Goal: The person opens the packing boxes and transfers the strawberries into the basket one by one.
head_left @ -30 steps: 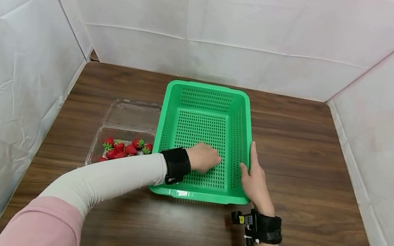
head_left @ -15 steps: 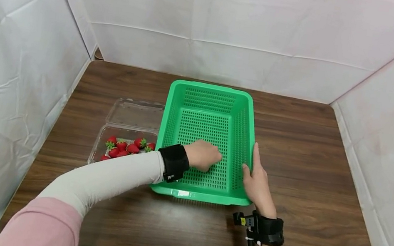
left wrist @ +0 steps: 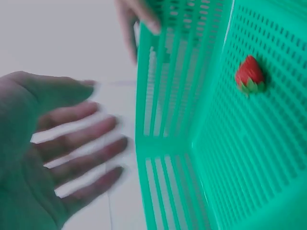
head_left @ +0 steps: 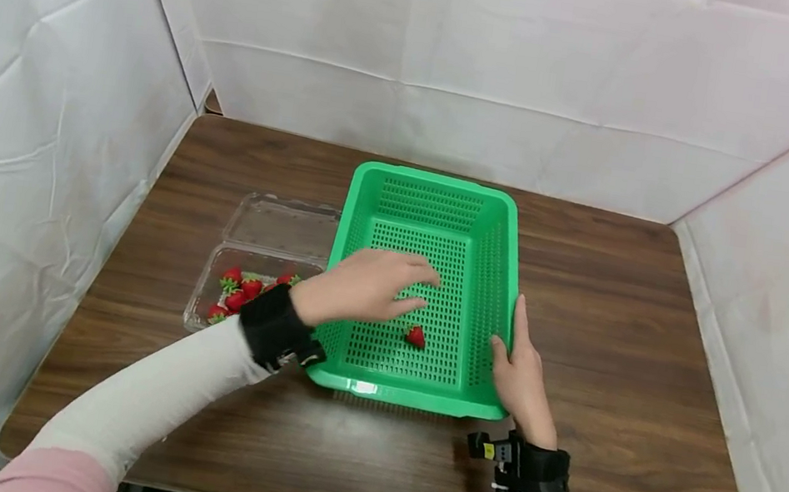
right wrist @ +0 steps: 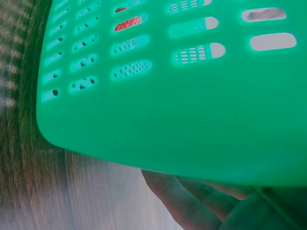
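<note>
My left hand [head_left: 370,285] is held over the green plastic basket [head_left: 411,395], its fingers spread and nothing between them. A single red strawberry [head_left: 415,336] lies on the basket's slotted floor, just below the fingertips in the head view. In the left wrist view this strawberry [left wrist: 249,74] shows its green leaves. At the basket's right side, my right hand [head_left: 523,382] grips the rim, thumb over the edge and fingers along the outer wall. Left of the basket, more strawberries [head_left: 251,287] sit in a clear plastic clamshell box [head_left: 201,299], partly hidden by my left forearm.
The clamshell's lid [head_left: 283,228] lies folded back, flat on the brown wooden table [head_left: 622,354], its right edge meeting the basket. White sheeting [head_left: 468,46] stands round the table at the back and both sides.
My left hand has risen and drawn back to the left, its fist opening into spread fingers. A strawberry now shows on the basket floor there. My right hand stays at the rim.
</note>
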### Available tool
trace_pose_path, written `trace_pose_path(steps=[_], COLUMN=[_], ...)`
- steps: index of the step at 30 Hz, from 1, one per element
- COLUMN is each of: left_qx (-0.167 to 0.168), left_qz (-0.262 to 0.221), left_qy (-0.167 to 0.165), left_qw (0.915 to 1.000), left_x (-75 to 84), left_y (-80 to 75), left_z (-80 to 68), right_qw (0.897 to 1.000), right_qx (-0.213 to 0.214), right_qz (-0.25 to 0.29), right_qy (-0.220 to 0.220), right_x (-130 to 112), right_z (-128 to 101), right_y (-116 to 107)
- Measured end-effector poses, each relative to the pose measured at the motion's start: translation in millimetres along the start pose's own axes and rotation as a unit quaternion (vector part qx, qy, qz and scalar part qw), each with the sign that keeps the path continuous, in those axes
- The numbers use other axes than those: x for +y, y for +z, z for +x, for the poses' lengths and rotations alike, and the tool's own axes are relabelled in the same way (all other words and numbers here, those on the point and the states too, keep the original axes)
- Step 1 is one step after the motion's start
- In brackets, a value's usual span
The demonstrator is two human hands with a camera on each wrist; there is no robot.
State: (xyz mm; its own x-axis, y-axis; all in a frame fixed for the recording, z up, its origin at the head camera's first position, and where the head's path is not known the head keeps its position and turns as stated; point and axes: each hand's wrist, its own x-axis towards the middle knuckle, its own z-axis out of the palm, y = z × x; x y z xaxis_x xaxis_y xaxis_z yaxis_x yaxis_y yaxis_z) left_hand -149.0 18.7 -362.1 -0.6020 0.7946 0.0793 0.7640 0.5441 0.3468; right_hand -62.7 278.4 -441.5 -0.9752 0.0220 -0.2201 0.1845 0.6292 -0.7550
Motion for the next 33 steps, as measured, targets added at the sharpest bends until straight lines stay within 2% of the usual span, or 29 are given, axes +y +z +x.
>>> trace_pose_path(steps=[3,6,9,13,18,25,30,33], left_qx=[0.087,0.148,0.178,0.19,0.171,0.084,0.026,0.014], left_qz=[-0.039,-0.062,-0.075,-0.08,-0.076,-0.063,-0.077,-0.085], left_qy=[-0.007,-0.023,-0.044,-0.075,-0.115,-0.158,-0.188,-0.196], left_qw=[0.9954,0.9867,0.9802,0.9757,0.9757,0.9818,0.9787,0.9768], left_x=[-13.5,-27.2,-39.9,-52.4,-61.7,-70.9,-77.6,-81.6], left_y=[-2.5,-2.3,-0.6,2.0,7.3,17.0,24.4,30.4], left_z=[-25.3,-48.8,-67.6,-85.7,-98.4,-109.1,-115.9,-118.3], right_qw=[1.0,1.0,1.0,1.0,1.0,1.0,1.0,1.0], right_qx=[0.005,0.005,0.003,0.004,0.005,0.0,-0.001,-0.002], right_qz=[0.0,-0.002,0.002,0.007,0.005,0.007,0.008,0.009], right_qy=[-0.003,0.0,0.005,0.011,0.015,0.011,0.011,0.013], right_x=[1,1,1,2,3,1,1,0], right_z=[0,0,0,-1,-2,0,2,3], right_y=[0,0,0,-2,-2,-1,1,2])
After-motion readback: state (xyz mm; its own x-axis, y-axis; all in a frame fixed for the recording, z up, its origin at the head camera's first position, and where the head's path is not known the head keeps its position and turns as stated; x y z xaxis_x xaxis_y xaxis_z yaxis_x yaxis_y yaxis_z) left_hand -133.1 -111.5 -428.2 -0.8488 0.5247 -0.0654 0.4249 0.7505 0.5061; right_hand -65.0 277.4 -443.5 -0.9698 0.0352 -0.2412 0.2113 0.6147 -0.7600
